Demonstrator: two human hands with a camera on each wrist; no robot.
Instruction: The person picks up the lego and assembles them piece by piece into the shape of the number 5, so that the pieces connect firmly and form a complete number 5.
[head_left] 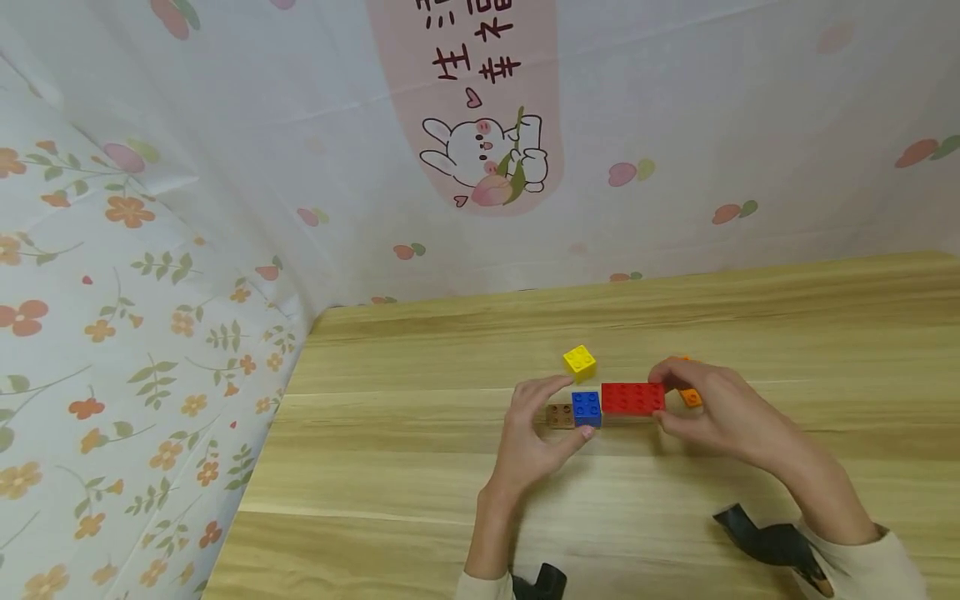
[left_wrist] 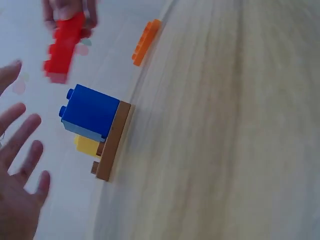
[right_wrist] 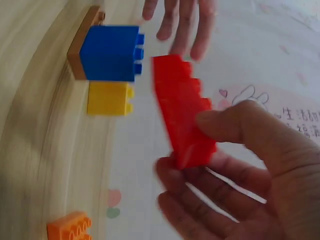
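Note:
My right hand (head_left: 716, 410) pinches a long red toy building brick (head_left: 632, 398) by its right end, thumb on one side and fingers on the other. In the right wrist view the red brick (right_wrist: 182, 110) is held up off the table. A blue brick (head_left: 587, 408) sits on one end of a flat brown brick (head_left: 560, 415), whose other studs show. Around these two, but apart from them, my left hand (head_left: 530, 437) is spread. Its fingers look loosely extended in the left wrist view, with nothing between them.
Just behind the blue brick is a yellow brick (head_left: 580, 362) on the wooden table (head_left: 390, 467). An orange brick (head_left: 691, 397) lies partly hidden behind my right hand. A printed cloth (head_left: 675, 125) hangs along the table's back edge, and a floral cloth (head_left: 127, 333) is on the left.

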